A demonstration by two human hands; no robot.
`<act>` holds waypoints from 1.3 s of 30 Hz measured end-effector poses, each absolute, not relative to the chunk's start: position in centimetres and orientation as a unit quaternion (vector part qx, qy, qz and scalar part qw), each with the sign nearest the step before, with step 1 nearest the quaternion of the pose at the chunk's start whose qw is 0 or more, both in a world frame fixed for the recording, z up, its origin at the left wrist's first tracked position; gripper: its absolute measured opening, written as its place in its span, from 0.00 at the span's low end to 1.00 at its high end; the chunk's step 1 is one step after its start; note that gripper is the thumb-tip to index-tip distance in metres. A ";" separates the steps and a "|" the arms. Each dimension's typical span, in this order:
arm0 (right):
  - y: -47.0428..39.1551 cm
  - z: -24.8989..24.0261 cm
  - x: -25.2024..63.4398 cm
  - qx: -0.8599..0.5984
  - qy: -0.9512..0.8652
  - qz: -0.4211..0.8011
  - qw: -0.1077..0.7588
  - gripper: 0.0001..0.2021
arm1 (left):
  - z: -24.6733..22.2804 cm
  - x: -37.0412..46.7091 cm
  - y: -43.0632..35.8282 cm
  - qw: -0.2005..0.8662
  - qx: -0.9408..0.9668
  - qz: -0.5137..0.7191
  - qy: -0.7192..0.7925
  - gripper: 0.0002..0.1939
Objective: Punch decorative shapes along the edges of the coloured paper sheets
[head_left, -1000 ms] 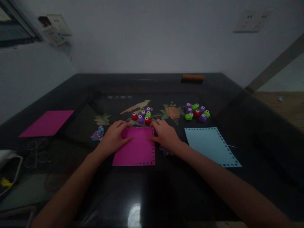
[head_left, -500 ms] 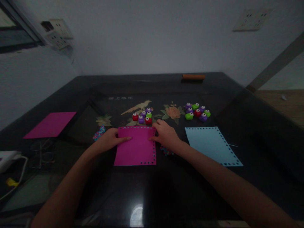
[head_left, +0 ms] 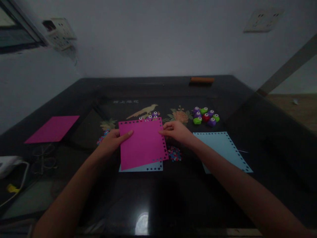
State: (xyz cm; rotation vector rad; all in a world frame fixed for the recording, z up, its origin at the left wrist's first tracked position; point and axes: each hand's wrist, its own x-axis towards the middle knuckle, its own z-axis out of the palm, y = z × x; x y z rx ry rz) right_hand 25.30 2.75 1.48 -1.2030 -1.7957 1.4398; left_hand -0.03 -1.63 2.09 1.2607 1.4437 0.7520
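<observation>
A pink sheet (head_left: 142,143) with small holes along its top and right edges is raised and slightly turned in both hands. My left hand (head_left: 112,140) pinches its left edge, thumb on top. At the right edge, my right hand (head_left: 177,131) grips it between thumb and fingers. Under it lies a light blue sheet (head_left: 141,168), mostly hidden, with punched holes in its lower right edge. Bits of coloured confetti lie in one pile (head_left: 174,154) below my right hand and another pile (head_left: 101,137) by my left hand.
Several eye-topped punches (head_left: 205,117) stand at the right, and others (head_left: 155,115) behind the raised sheet. A second blue sheet (head_left: 223,148) lies right, partly under my forearm. Another pink sheet (head_left: 53,129), glasses (head_left: 43,158) and a white device (head_left: 8,163) are left. A brown roll (head_left: 201,80) lies far back.
Both hands have lifted the pink sheet and tilted it, its top moving away over the nearer punches. The blue sheet beneath now shows, and more of the right confetti pile is visible.
</observation>
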 end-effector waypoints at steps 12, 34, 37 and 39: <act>3.2 3.3 26.4 -0.444 -0.621 0.548 0.341 0.06 | 1.1 0.8 -2.7 0.572 0.540 0.288 0.546 0.22; 3.0 3.7 26.2 -0.414 -0.630 0.531 0.388 0.09 | 1.8 2.2 -3.2 0.563 0.607 0.183 0.530 0.15; 2.8 4.0 26.3 -0.414 -0.632 0.523 0.395 0.08 | 1.7 2.2 -3.2 0.560 0.610 0.188 0.528 0.16; 2.8 4.1 26.2 -0.410 -0.636 0.520 0.398 0.08 | 1.6 2.2 -3.2 0.558 0.609 0.189 0.531 0.15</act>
